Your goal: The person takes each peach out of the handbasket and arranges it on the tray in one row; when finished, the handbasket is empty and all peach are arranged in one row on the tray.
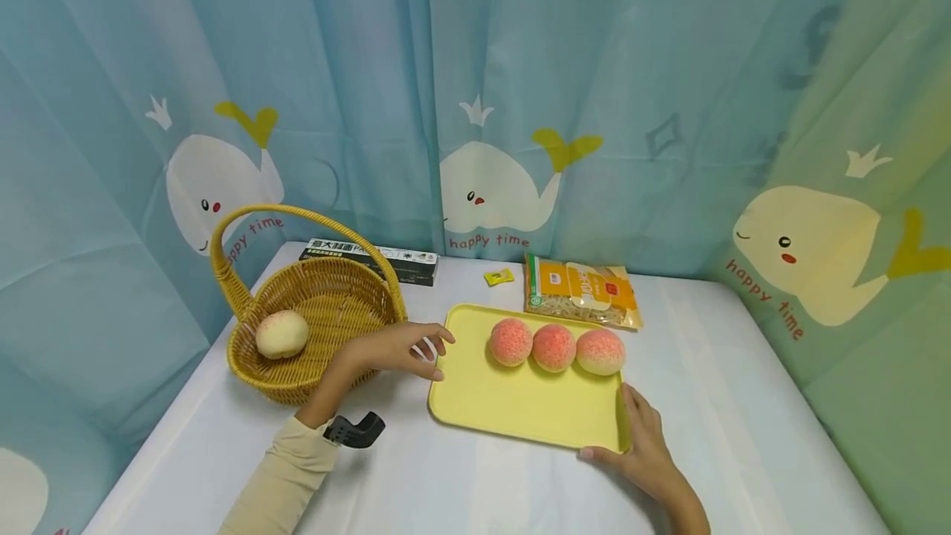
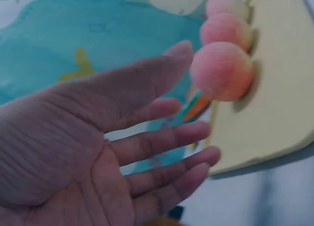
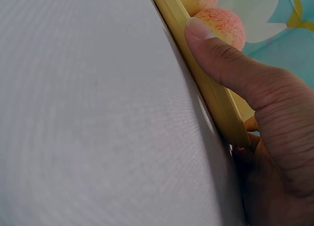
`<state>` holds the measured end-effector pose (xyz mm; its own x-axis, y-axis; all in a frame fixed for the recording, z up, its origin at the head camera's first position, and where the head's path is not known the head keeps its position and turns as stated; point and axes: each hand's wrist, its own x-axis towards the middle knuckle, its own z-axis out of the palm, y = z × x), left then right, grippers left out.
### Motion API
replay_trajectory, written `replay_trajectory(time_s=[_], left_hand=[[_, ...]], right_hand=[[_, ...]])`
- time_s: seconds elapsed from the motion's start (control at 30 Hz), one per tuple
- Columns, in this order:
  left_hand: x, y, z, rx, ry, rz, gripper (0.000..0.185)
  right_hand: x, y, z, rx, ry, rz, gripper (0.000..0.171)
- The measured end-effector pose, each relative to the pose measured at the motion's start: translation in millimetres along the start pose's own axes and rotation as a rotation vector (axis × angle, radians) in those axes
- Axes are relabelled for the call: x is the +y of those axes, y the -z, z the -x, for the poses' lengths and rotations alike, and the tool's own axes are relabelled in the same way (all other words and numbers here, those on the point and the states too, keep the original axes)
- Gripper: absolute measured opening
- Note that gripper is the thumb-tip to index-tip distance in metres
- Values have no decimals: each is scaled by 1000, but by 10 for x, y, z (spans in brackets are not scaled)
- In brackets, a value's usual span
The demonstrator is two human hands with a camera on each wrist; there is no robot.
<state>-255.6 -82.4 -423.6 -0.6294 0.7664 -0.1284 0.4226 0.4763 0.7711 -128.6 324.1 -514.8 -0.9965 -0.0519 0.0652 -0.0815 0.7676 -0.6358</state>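
The table [image 1: 743,403], under a smooth white cloth, carries a flat yellow tray [image 1: 520,403] with a low raised rim, and three round, fuzzy pink peaches [image 1: 553,347] sit in a row, touching, near its far edge. The right hand [image 1: 645,444] pinches the near right corner of the tray: the thumb lies on top of the rim and the other fingers curl under it. The left hand [image 1: 394,351] hangs open just beside the tray's left edge, fingers spread and relaxed, holding nothing. To handle the tray well, the left hand would likely need a matching grip on its own side, and the tray should stay level, since round fruit rolls easily on a slick plastic floor. Left of the tray stands a woven wicker basket [image 1: 357,304] with a tall arched handle; a paler peach [image 1: 282,333] rests inside it.
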Motion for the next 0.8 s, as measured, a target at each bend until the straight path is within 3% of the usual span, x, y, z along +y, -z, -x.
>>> replay_trajectory(time_s=[0.13,0.3,0.63,0.8], left_hand=[[64,125,194,-3,2,-50,49],[34,249,397,40,-27,-73,42],[-184,540,640,158,2,-42,37],[-363,679,762,246,76,-76,42]], right_hand=[[3,5,-5,7,3,3,121],[22,-2,-4,7,3,8,123],[30,-6,11,20,22,26,122],[34,-26,9,27,30,17,121]])
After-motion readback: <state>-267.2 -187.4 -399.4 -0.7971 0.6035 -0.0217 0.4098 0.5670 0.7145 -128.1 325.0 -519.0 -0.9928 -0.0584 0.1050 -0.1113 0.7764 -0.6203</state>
